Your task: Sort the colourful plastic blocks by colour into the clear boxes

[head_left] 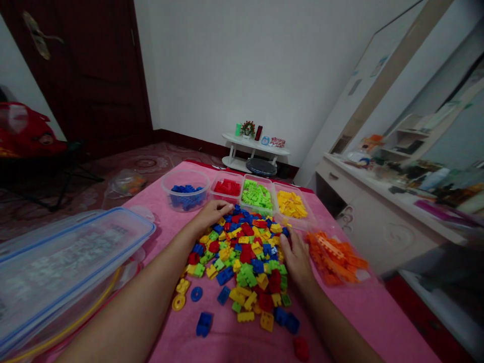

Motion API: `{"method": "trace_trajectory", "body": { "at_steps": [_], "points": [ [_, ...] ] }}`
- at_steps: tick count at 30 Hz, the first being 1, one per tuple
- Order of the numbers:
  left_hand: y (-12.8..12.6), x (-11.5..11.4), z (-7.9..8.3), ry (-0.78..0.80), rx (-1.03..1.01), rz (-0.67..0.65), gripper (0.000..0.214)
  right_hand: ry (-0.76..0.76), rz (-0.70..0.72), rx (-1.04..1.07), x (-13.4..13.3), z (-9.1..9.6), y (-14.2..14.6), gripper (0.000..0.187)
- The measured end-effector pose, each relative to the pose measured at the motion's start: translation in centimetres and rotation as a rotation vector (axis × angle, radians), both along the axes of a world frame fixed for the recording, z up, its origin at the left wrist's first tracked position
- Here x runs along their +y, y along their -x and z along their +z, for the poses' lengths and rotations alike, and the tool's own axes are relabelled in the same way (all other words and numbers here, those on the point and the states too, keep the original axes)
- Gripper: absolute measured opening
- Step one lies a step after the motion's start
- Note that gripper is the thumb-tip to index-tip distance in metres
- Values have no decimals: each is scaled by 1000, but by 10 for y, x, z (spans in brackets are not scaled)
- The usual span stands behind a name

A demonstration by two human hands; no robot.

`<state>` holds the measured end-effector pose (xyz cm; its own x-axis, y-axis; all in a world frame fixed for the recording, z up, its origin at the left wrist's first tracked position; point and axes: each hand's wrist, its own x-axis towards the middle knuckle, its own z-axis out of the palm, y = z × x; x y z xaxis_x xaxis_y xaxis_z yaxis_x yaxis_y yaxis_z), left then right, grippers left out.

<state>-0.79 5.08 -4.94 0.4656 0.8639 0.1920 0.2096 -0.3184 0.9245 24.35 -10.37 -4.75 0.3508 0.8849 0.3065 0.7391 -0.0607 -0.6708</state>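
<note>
A heap of mixed plastic building blocks [244,259] in red, blue, green and yellow lies on a pink cloth [363,317]. My left hand [210,213] rests at the far left edge of the heap, fingers lying flat toward the blocks. My right hand [297,257] lies on the heap's right edge, fingers stretched out onto the blocks. Neither hand visibly holds a block. Behind the heap stand a round tub of blue blocks [185,189], a tub of red blocks [227,187], one of green blocks [257,194] and one of yellow blocks [291,204]. Orange blocks [335,254] fill a container at the right.
A large clear box with a blue-rimmed lid [64,267] sits at the left. A white dresser [378,212] stands close on the right. A low white shelf [255,151] is by the far wall, a dark door [83,70] at back left.
</note>
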Motion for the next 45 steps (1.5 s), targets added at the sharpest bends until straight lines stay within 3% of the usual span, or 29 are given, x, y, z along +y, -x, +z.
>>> {"method": "trace_trajectory", "body": {
  "at_steps": [3, 5, 8, 12, 14, 18, 23, 27, 29, 31, 33, 35, 40, 45],
  "points": [
    [0, -1, 1, -9, 18, -3, 55, -19, 119, 283, -5, 17, 8, 61],
    [0, -1, 1, -11, 13, 3, 54, -40, 217, 375, -24, 36, 17, 57],
    [-1, -2, 1, -20, 17, 15, 52, 43, 295, 121, -71, 48, 22, 53],
    [-2, -3, 0, -38, 20, 19, 48, 6, 418, -346, -129, 17, 12, 94],
    [-3, -3, 0, -41, 9, 17, 47, 27, 488, -472, -139, -2, 7, 99],
    [-3, -1, -2, -30, -22, 11, 46, 5, 459, -571, -114, -12, 13, 88],
    [0, -5, 10, 49, -112, 23, 48, -96, 475, -603, -52, 9, 39, 80],
    [8, -10, 35, 68, -190, 74, 43, -201, 435, -599, -33, 31, 74, 66],
    [14, -10, 49, 64, -208, 111, 38, -208, 555, -610, -39, 41, 100, 61],
    [21, -11, 63, 50, -219, 160, 35, -158, 786, -636, -50, 45, 130, 57],
    [29, -13, 76, 13, -228, 212, 33, -115, 985, -667, -59, 43, 160, 58],
    [36, -16, 88, -36, -237, 245, 31, -112, 1066, -711, -60, 35, 185, 54],
    [44, -24, 104, -145, -196, 300, 28, -89, 950, -847, -24, 16, 215, 48],
    [36, -20, 94, -208, -60, 281, 30, 26, 729, -943, 10, 25, 207, 38]
  ]
}}
